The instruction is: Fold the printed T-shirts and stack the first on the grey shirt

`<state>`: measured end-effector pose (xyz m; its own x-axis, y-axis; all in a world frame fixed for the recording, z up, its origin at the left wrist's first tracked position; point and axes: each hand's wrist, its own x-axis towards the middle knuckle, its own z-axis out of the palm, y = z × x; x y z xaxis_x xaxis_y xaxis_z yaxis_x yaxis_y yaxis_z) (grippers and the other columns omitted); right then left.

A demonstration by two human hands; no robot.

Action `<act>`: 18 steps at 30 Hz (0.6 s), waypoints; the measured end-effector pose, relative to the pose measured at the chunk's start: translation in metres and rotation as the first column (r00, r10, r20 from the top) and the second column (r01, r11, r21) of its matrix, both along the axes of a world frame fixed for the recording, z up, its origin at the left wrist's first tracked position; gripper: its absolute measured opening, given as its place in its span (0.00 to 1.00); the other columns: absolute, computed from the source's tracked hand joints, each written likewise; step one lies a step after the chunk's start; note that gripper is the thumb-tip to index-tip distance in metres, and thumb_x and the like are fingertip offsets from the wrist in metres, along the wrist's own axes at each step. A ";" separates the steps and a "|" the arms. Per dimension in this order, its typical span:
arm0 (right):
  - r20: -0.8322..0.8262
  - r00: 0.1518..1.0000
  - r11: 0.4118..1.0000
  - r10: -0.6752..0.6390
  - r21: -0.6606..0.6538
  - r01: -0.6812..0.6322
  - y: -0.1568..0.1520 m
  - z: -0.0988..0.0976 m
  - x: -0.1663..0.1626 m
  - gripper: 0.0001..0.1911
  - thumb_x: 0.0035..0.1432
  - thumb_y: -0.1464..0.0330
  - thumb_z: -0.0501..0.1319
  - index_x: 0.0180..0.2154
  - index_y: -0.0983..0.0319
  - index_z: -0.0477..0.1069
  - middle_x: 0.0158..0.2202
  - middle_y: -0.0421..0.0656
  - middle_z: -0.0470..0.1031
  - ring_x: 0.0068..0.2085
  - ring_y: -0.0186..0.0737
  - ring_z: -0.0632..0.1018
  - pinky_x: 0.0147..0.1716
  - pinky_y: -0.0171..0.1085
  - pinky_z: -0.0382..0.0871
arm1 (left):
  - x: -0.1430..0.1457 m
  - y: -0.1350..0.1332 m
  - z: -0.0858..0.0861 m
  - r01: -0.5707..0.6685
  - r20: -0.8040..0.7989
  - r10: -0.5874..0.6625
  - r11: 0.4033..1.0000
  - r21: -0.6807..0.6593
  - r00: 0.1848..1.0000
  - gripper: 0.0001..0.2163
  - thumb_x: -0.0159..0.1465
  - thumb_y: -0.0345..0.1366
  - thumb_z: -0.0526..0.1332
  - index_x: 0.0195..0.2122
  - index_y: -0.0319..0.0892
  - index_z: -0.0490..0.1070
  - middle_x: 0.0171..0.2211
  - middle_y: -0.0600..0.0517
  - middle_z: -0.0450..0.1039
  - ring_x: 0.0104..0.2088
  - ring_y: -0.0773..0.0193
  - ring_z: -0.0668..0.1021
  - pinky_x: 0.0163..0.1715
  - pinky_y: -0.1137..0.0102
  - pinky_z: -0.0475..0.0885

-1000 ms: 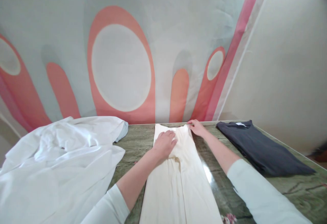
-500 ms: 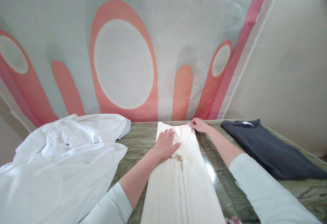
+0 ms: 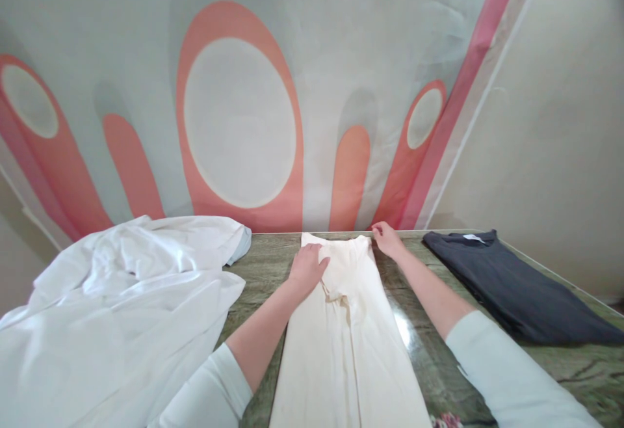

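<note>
Both hands are placed at the far end of a cream garment. Its upper left is covered by the left hand [image 3: 308,268], laid on the cloth; whether any fabric is gripped cannot be told. Just beside its far right corner, the right hand [image 3: 387,240] is held with bent fingers; whether cloth is pinched cannot be made out either. The cream garment [image 3: 319,369] is stretched lengthwise down the middle of the table [image 3: 266,255], cut off by the bottom of the view. It is narrowed toward the far end, split by a long central line, and marked by raised folds below the hands.

Its far end is set close to the table's back edge, behind which a patterned wall [image 3: 316,57] is seen. On the left, a narrow strip of tabletop is bordered by a white cloth heap [image 3: 121,324]; on the right, a wider strip is bordered by a folded dark garment [image 3: 517,291], showing a white label [image 3: 474,238].
</note>
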<state>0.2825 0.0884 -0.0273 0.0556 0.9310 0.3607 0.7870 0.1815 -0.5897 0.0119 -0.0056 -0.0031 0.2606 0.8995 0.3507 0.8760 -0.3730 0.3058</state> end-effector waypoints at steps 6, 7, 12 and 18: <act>-0.049 0.988 0.987 0.146 -0.064 -0.149 -0.003 -0.006 0.017 0.15 0.52 0.79 0.51 0.39 0.65 0.72 0.39 0.46 0.76 0.39 0.37 0.75 0.43 0.37 0.66 | -0.009 0.013 -0.001 -0.070 0.131 0.070 0.998 -0.007 0.989 0.10 0.59 0.36 0.58 0.40 0.38 0.71 0.36 0.47 0.73 0.38 0.60 0.74 0.41 0.67 0.66; -0.051 0.983 0.982 0.174 -0.071 -0.178 -0.003 -0.006 0.016 0.15 0.52 0.79 0.51 0.39 0.65 0.72 0.39 0.45 0.76 0.39 0.36 0.75 0.43 0.36 0.66 | -0.008 0.013 -0.001 -0.075 0.138 0.076 0.997 -0.012 0.987 0.08 0.58 0.35 0.59 0.36 0.39 0.72 0.34 0.48 0.73 0.37 0.60 0.74 0.40 0.68 0.66; -0.036 0.969 0.965 0.244 -0.094 -0.246 -0.002 0.000 0.005 0.13 0.52 0.75 0.54 0.38 0.64 0.73 0.38 0.44 0.77 0.37 0.36 0.75 0.39 0.34 0.67 | -0.006 0.014 0.003 -0.117 0.196 0.120 0.993 -0.027 0.973 0.05 0.58 0.34 0.59 0.29 0.39 0.70 0.30 0.50 0.72 0.33 0.64 0.74 0.34 0.72 0.66; 0.043 0.977 0.971 0.207 -0.135 -0.199 -0.001 0.006 -0.002 0.10 0.53 0.66 0.57 0.28 0.65 0.74 0.28 0.42 0.76 0.30 0.38 0.74 0.32 0.34 0.65 | -0.009 0.019 0.002 -0.152 0.229 0.161 0.987 -0.056 0.960 0.02 0.59 0.31 0.57 0.31 0.40 0.68 0.30 0.51 0.73 0.33 0.65 0.74 0.33 0.73 0.66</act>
